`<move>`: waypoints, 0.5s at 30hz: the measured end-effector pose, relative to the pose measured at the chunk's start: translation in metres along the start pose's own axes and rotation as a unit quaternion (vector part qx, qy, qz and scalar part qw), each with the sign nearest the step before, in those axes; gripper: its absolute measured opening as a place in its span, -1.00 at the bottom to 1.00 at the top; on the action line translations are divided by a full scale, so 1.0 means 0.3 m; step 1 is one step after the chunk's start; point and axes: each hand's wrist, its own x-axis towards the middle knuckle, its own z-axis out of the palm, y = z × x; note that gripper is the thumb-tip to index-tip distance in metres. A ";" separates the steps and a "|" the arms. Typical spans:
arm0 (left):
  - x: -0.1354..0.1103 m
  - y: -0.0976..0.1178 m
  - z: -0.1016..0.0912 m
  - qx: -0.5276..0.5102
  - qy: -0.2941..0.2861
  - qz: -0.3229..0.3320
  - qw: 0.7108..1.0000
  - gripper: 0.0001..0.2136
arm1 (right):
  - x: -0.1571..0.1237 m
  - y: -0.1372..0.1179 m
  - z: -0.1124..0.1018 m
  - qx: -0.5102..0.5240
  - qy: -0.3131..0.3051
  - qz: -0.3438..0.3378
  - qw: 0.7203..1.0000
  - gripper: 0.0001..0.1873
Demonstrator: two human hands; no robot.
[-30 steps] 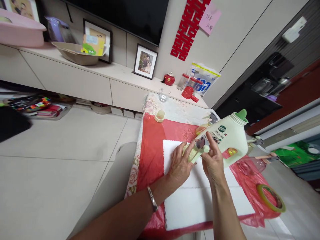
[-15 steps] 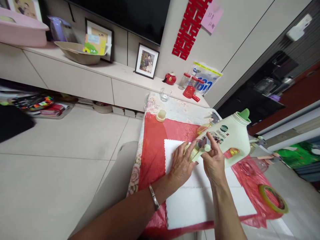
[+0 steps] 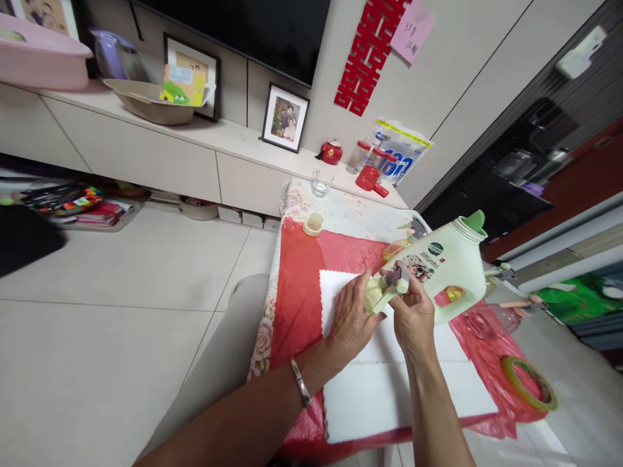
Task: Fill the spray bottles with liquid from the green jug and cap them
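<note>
A pale green detergent jug [image 3: 445, 272] lies tilted on its side over a white scalloped sheet [image 3: 389, 379], its open green spout pointing up and right. My left hand [image 3: 351, 318] grips the jug's bottom end. My right hand [image 3: 413, 310] pinches a small grey and green piece [image 3: 394, 280] held against the jug's label side; I cannot make out what that piece is. Both hands are closed. A silver bangle [image 3: 300, 391] sits on my left wrist.
The sheet lies on a red plastic cover [image 3: 296, 285] over a floral-clothed table [image 3: 335, 211]. A cream cap [image 3: 312, 224] and a glass [image 3: 321, 183] stand at the far end. A roll of tape [image 3: 529, 383] lies at the right. A low cabinet [image 3: 146, 155] runs behind, with tiled floor at the left.
My right thumb has curled lower around the small piece. The jug and my left hand stay almost where they were.
</note>
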 end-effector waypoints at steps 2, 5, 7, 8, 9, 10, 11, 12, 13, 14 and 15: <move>0.000 -0.010 0.010 -0.004 0.022 -0.008 1.000 -0.19 | -0.006 -0.006 -0.002 -0.040 0.002 -0.002 0.999 -0.50; 0.001 -0.026 0.025 -0.008 0.048 0.001 0.999 -0.17 | -0.013 -0.026 0.000 -0.117 0.008 -0.010 0.993 -0.67; 0.004 -0.035 0.031 -0.011 0.058 0.013 0.998 -0.17 | -0.015 -0.045 0.007 -0.160 0.012 -0.023 0.987 -0.72; 0.006 -0.037 0.032 -0.012 0.061 0.019 0.998 -0.16 | -0.015 -0.055 0.010 -0.175 0.014 -0.031 0.984 -0.74; 0.008 -0.039 0.033 -0.012 0.063 0.025 0.998 -0.15 | -0.015 -0.065 0.013 -0.188 0.017 -0.040 0.981 -0.77; 0.009 -0.040 0.033 -0.009 0.063 0.031 0.997 -0.13 | -0.015 -0.076 0.014 -0.197 0.021 -0.050 0.979 -0.80; 0.009 -0.041 0.033 -0.002 0.061 0.038 0.997 -0.10 | -0.016 -0.086 0.012 -0.205 0.026 -0.058 0.977 -0.82; 0.008 -0.041 0.033 0.007 0.057 0.045 0.997 -0.05 | -0.018 -0.096 0.007 -0.211 0.032 -0.065 0.975 -0.83; 0.006 -0.041 0.034 0.019 0.050 0.052 0.997 0.00 | -0.021 -0.107 -0.003 -0.217 0.040 -0.069 0.973 -0.82; 0.003 -0.042 0.035 0.033 0.041 0.057 0.997 0.05 | -0.025 -0.118 -0.017 -0.222 0.048 -0.072 0.971 -0.81; -0.002 -0.043 0.037 0.047 0.030 0.060 0.997 0.10 | -0.031 -0.130 -0.036 -0.227 0.057 -0.073 0.969 -0.80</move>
